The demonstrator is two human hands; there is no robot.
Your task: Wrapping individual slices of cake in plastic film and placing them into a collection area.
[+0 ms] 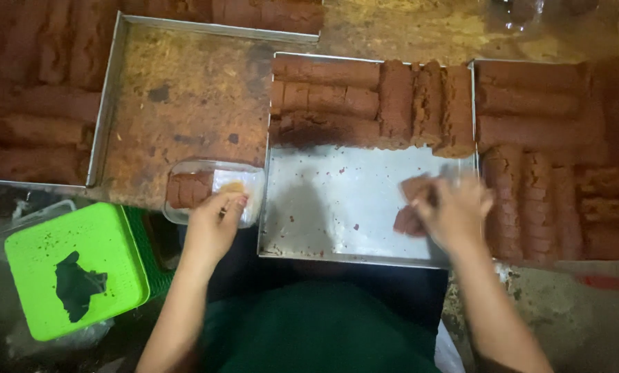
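My left hand (212,221) grips the clear plastic box (212,190) of brown slices beside the green crate (74,266), my right hand (454,211) closes on cake pieces (411,204) over the steel tray (323,207), cake logs (371,100) behind

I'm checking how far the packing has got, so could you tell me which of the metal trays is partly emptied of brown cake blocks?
The middle tray, under the right hand: its near half is bare metal, with cake blocks only along its far side. The right tray is full.

Single head-worn view, straight down and close over metal tray (323,207) and both hands.
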